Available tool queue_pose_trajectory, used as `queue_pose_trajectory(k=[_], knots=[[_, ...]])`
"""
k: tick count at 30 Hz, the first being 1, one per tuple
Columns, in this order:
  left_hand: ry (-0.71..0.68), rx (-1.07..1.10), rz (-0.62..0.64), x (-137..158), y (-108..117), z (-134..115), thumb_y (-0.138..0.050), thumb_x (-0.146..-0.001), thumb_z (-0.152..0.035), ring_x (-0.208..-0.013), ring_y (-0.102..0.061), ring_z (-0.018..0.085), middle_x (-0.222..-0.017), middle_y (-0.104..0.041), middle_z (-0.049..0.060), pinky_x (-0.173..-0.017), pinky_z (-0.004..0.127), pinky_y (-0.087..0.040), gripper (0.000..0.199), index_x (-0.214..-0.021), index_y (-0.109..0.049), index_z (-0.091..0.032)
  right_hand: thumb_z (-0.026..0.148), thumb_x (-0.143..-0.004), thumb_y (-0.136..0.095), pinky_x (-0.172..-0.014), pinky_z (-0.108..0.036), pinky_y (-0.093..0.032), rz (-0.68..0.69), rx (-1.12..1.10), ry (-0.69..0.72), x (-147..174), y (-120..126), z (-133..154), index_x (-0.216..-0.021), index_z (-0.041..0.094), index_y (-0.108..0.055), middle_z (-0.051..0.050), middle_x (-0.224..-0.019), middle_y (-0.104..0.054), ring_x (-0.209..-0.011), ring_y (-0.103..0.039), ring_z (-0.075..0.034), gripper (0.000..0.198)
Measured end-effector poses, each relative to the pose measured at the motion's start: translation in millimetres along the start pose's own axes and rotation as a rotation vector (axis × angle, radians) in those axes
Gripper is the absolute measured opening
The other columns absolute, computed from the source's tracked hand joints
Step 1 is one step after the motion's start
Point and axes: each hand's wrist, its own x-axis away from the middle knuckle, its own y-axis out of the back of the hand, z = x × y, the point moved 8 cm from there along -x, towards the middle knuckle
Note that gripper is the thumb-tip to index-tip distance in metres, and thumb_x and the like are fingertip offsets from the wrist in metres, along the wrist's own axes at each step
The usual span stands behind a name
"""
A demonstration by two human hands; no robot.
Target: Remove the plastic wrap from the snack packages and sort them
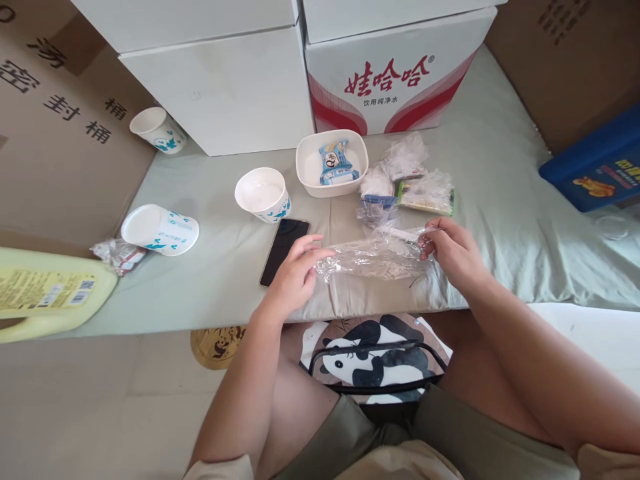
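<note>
A crumpled clear plastic bag (375,259) stretches between my two hands near the front edge of the cloth-covered surface. My left hand (296,272) pinches its left end, thumb and fingers together. At the other end, my right hand (453,250) grips the plastic with its fingers curled in. Just beyond the bag lie several small packets wrapped in clear plastic, one with a green edge (427,195) and one blue (377,208). A black phone (283,250) lies flat beside my left hand. Behind it stands a white paper cup (263,193).
A white bowl (306,170) holds blue snack packets (336,160). Another paper cup (160,230) lies tipped at left, near a yellow-green jug (55,290); a third cup (157,130) is farther back. White cartons (215,93) line the back, with a blue container (595,160) at right.
</note>
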Motion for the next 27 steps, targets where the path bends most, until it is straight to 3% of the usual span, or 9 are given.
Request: queue_pose_trajectory(k=[4, 7, 9, 13, 18, 24, 27], knots=[[-0.022, 0.175, -0.136, -0.3, 11.7, 0.2, -0.061, -0.093, -0.026, -0.108, -0.066, 0.020, -0.123, -0.062, 0.010, -0.095, 0.037, -0.056, 0.012, -0.096, -0.072, -0.021, 0.027, -0.078, -0.055, -0.053, -0.028, -0.040, 0.011, 0.040, 0.020, 0.4, -0.9, 1.5, -0.071, 0.023, -0.053, 0.003, -0.060, -0.057, -0.050, -0.056, -0.012, 0.009], [0.081, 0.312, -0.165, 1.2, 15.7, 6.3, -0.062, -0.092, -0.038, -0.095, -0.065, 0.019, -0.110, -0.066, 0.010, -0.079, 0.032, -0.056, 0.020, -0.089, -0.069, -0.020, 0.029, -0.078, -0.055, -0.047, -0.028, -0.033, -0.003, 0.101, 0.028, 1.7, 0.3, 1.7, -0.072, 0.023, -0.054, 0.002, -0.057, -0.060, -0.049, -0.053, -0.013, 0.008], [0.122, 0.394, -0.157, 2.2, 16.9, 7.8, -0.064, -0.088, -0.040, -0.094, -0.064, 0.020, -0.104, -0.066, 0.010, -0.079, 0.033, -0.055, 0.021, -0.085, -0.066, -0.020, 0.031, -0.079, -0.055, -0.046, -0.028, -0.030, -0.012, 0.158, 0.022, 2.7, 1.1, 1.1, -0.074, 0.023, -0.055, 0.001, -0.054, -0.060, -0.049, -0.050, -0.014, 0.009], [0.103, 0.521, -0.079, 1.8, 14.0, 3.5, -0.066, -0.079, -0.035, -0.098, -0.063, 0.022, -0.107, -0.065, 0.011, -0.081, 0.035, -0.055, 0.018, -0.089, -0.063, -0.020, 0.031, -0.080, -0.054, -0.047, -0.028, -0.030, -0.014, 0.201, 0.029, 3.4, 0.9, 1.4, -0.077, 0.024, -0.057, 0.001, -0.054, -0.061, -0.051, -0.050, -0.015, 0.008], [0.189, 0.443, 0.026, 1.7, 1.1, 4.2, -0.066, -0.076, -0.025, -0.095, -0.066, 0.020, -0.104, -0.067, 0.008, -0.079, 0.032, -0.053, 0.018, -0.091, -0.059, -0.021, 0.030, -0.079, -0.054, -0.049, -0.029, -0.031, -0.028, 0.186, 0.084, 3.0, 0.6, 4.6, -0.076, 0.024, -0.056, 0.002, -0.055, -0.061, -0.055, -0.056, -0.016, 0.008], [0.269, 0.386, 0.202, 6.4, -17.4, 7.0, -0.075, -0.068, -0.019, -0.090, -0.067, 0.017, -0.112, -0.069, 0.007, -0.084, 0.034, -0.055, 0.051, -0.115, -0.055, -0.024, 0.033, -0.081, -0.053, -0.050, -0.029, -0.032, -0.019, 0.197, 0.078, 3.7, -0.2, 5.7, -0.076, 0.023, -0.057, 0.002, -0.053, -0.059, -0.054, -0.055, -0.016, 0.012], [0.315, 0.404, 0.201, 7.3, -18.8, 11.0, -0.073, -0.072, -0.022, -0.085, -0.068, 0.016, -0.103, -0.072, 0.006, -0.079, 0.032, -0.056, 0.043, -0.112, -0.057, -0.022, 0.031, -0.081, -0.055, -0.049, -0.027, -0.034, -0.019, 0.172, 0.066, 3.7, -0.3, 5.4, -0.076, 0.023, -0.056, 0.002, -0.055, -0.059, -0.055, -0.057, -0.015, 0.009]])
